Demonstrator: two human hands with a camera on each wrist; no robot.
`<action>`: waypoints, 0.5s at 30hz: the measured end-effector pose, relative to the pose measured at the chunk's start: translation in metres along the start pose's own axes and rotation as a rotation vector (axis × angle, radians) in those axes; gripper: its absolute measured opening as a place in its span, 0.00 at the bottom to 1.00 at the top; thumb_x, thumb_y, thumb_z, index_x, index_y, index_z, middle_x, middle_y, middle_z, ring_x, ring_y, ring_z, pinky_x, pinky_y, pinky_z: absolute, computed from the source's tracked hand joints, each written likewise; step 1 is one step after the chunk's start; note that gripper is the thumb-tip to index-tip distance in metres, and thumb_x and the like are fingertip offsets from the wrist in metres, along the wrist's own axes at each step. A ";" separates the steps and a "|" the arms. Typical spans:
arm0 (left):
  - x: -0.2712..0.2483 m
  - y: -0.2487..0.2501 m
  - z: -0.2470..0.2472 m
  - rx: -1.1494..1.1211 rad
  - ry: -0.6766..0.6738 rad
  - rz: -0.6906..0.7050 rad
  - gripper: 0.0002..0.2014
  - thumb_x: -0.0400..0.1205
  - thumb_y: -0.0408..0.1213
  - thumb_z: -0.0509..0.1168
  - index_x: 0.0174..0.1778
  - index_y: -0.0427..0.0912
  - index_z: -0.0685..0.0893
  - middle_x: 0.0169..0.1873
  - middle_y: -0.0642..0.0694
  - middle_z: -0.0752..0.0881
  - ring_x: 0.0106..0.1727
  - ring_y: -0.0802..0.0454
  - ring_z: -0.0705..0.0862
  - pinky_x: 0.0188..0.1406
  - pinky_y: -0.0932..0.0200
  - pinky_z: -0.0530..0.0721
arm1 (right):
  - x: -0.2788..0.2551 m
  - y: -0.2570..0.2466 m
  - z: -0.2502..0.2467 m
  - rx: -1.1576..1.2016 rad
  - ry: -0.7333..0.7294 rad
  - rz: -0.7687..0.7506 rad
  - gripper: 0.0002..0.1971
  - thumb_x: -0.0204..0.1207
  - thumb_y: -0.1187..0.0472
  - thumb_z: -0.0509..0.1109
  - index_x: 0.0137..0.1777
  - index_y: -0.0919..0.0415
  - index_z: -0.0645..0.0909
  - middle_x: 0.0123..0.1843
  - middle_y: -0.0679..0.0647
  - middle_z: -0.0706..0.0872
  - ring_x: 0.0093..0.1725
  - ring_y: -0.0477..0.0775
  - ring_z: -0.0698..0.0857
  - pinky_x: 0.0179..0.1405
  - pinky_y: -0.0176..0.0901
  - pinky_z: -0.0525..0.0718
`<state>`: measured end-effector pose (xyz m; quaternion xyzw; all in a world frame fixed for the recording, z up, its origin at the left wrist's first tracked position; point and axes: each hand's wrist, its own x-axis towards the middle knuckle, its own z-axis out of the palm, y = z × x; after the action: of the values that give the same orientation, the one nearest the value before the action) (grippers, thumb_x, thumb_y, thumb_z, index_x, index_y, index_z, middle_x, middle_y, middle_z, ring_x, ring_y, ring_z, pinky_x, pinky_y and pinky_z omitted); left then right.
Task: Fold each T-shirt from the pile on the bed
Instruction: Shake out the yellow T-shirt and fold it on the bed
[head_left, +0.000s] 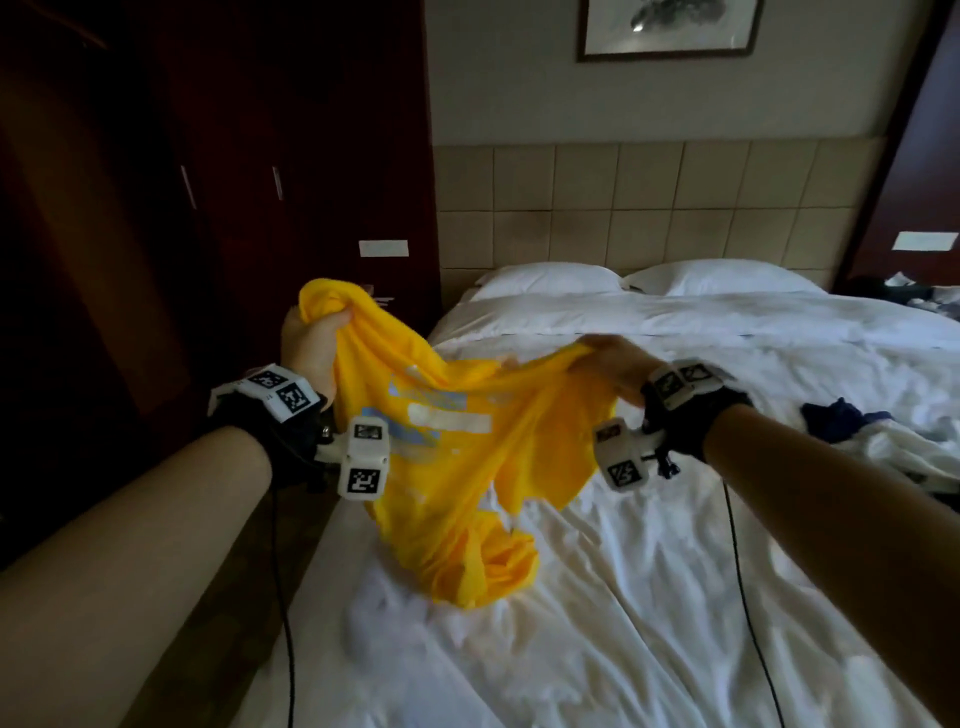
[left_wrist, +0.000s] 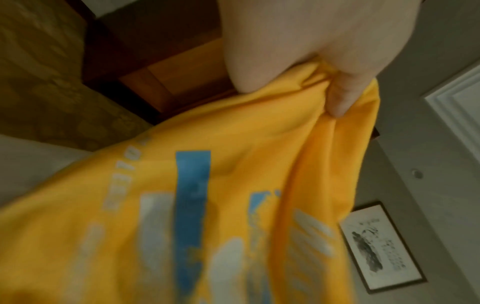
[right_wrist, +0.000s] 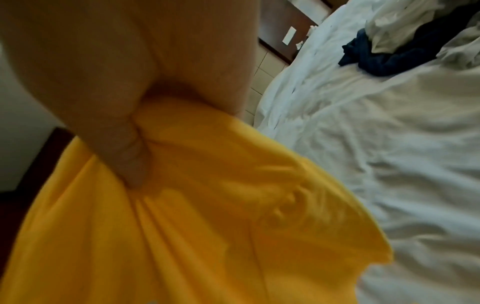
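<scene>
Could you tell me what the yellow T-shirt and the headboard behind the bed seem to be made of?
Yellow T-shirt: soft matte knit fabric, perhaps cotton or polyester; it bunches and drapes in folds.
Headboard: beige padded panels, probably leatherette or fabric; square seams show, the finish unclear.

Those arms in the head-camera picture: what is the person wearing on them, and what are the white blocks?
Both forearms are bare, with no sleeves. Each wrist carries a black strap: left wrist strap, right wrist strap. White boxy blocks printed with black-and-white square code markings sit on them, the left block and the right block. A thin black cable hangs from each wrist. Hands and fingers are bare.
</scene>
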<state>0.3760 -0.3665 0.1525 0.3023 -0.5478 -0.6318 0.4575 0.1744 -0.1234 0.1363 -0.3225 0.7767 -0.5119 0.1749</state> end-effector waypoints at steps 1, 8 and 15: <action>0.004 -0.008 -0.004 0.052 0.022 -0.022 0.26 0.72 0.38 0.73 0.67 0.42 0.78 0.58 0.38 0.84 0.57 0.38 0.84 0.60 0.37 0.82 | -0.001 -0.009 -0.008 0.105 0.036 -0.022 0.09 0.79 0.74 0.64 0.44 0.60 0.79 0.43 0.59 0.83 0.43 0.59 0.82 0.43 0.48 0.85; -0.017 -0.033 0.018 0.551 -0.134 -0.299 0.03 0.76 0.23 0.66 0.40 0.29 0.77 0.53 0.31 0.82 0.51 0.37 0.82 0.55 0.46 0.80 | -0.007 -0.074 -0.031 0.206 0.096 -0.223 0.12 0.76 0.75 0.63 0.38 0.58 0.79 0.30 0.53 0.85 0.30 0.49 0.84 0.32 0.42 0.83; -0.056 -0.018 0.094 0.257 -0.770 -0.043 0.43 0.71 0.26 0.76 0.80 0.47 0.62 0.76 0.47 0.68 0.77 0.46 0.68 0.73 0.44 0.73 | -0.028 -0.099 -0.042 0.172 -0.007 -0.262 0.13 0.77 0.77 0.61 0.40 0.59 0.79 0.31 0.54 0.83 0.28 0.48 0.83 0.26 0.37 0.83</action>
<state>0.3108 -0.2770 0.1486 0.1098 -0.7471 -0.6347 0.1639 0.2015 -0.1018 0.2419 -0.4068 0.6806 -0.5939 0.1362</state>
